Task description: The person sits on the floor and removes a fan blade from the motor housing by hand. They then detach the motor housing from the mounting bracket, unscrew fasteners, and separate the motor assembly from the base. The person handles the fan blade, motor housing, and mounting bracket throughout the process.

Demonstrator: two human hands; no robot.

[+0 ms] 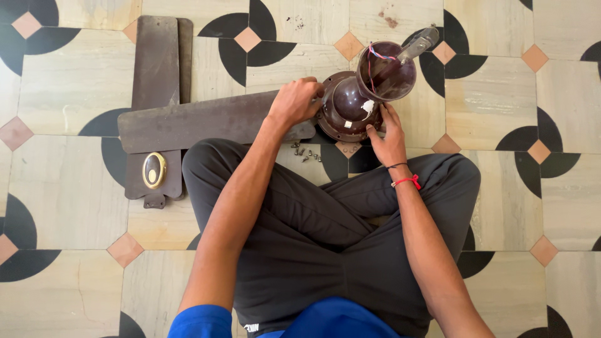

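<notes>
The fan motor housing (350, 103) is glossy dark-brown metal, catching light. The blades (206, 119) look matt, dusty brown (paint dulled and scuffed). The floor tiles (69, 87) are smooth polished stone. The trousers (325, 231) are soft grey cloth.

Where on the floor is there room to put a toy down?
Bare tile lies right of the fan motor and beyond the right knee. More lies at lower left, below the stacked blades. It is crowded between the left hand and right hand, where small screws lie.
</notes>
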